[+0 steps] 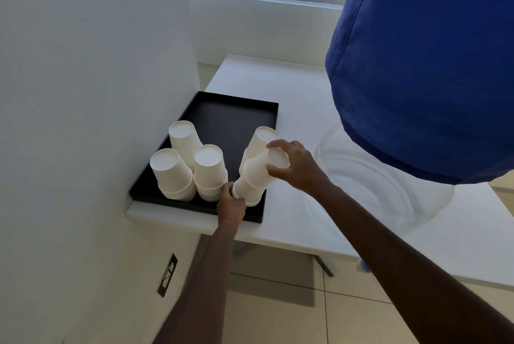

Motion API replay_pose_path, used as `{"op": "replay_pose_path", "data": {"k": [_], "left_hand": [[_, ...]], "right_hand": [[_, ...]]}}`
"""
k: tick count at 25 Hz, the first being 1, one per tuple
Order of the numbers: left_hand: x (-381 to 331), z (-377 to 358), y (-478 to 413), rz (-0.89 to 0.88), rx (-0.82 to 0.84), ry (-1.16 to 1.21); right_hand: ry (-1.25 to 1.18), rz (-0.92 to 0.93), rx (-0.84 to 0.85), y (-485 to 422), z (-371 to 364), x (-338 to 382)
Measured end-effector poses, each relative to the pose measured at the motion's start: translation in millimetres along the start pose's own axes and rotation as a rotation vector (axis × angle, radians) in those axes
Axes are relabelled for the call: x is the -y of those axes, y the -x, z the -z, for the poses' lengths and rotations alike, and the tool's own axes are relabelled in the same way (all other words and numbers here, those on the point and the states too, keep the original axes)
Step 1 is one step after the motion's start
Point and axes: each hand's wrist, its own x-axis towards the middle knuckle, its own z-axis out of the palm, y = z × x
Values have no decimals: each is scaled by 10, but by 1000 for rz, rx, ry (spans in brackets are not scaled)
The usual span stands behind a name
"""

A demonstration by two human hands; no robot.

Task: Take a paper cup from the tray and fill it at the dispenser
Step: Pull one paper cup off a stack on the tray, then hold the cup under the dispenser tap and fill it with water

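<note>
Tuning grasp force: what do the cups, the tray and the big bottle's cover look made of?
Cups: thin white paper, matte, rolled rims showing in the nested stacks. Tray: rigid, black, matte with low straight walls; plastic or coated metal, cannot tell which. Bottle cover: blue woven fabric, with visible seams and soft folds. The clear bottle beneath it looks like ribbed translucent plastic.

One black tray (274, 109) on one white tabletop (300, 87). Five stacks of upturned white paper cups (208, 165) in the tray; cups per stack too tightly nested to count. Two hands: left hand (230, 204), right hand (297, 165). One blue-covered water bottle (422, 65). One wall socket (167, 274).
</note>
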Motion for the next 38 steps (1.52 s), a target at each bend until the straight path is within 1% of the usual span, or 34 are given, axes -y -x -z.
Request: {"op": "replay_pose_path", "data": {"k": [2,5,9,11,13,14,16,17,19,21,22,24,26,28,31,34,35,38], "left_hand": [[-8,-28,3,-7,-29,-114],[-18,-97,72,-70,-77,-343],[-7,-144,134,-85,-71,-461],[-19,-141,165,-84,-74,-447],[-67,-145,234,-104,-155,-372],[-86,-152,277,-143,-238,-316],[-118,-187,395,-298,-396,-207],[-132,-212,455,-377,-412,-174],[-145,-255,539,-468,-308,-142],[-161,-282,589,-487,-192,-136],[-170,-285,610,-498,-147,-150],[-181,-298,681,-537,-19,-238],[-195,-338,807,-584,161,-369],[-205,-380,937,-648,309,-493],[-172,-475,1142,-756,458,-650],[-88,-539,1300,-763,534,-738],[-67,-576,1344,-753,528,-738],[-11,-734,1414,-750,433,-725]], "right_hand": [[7,-8,26,10,34,-5],[-12,-32,27,70,-33,-14],[-34,-53,20,140,-134,-34],[-68,-67,-16,183,-149,-34],[-139,-101,-76,242,-122,-41],[-180,-127,-105,274,-111,-51],[-265,-186,-136,388,-86,-87],[-310,-209,-132,464,-87,-111],[-396,-244,-105,615,-120,-168],[-450,-289,-90,776,-138,-254],[-432,-306,-81,854,-139,-309],[-336,-318,-17,1014,-116,-425],[-306,-335,71,1159,-80,-525],[-361,-391,93,1256,-61,-575],[-547,-458,61,1425,-33,-630],[-662,-454,60,1710,-113,-722],[-660,-461,66,1838,-154,-770],[-621,-510,70,2199,-276,-967]]}}
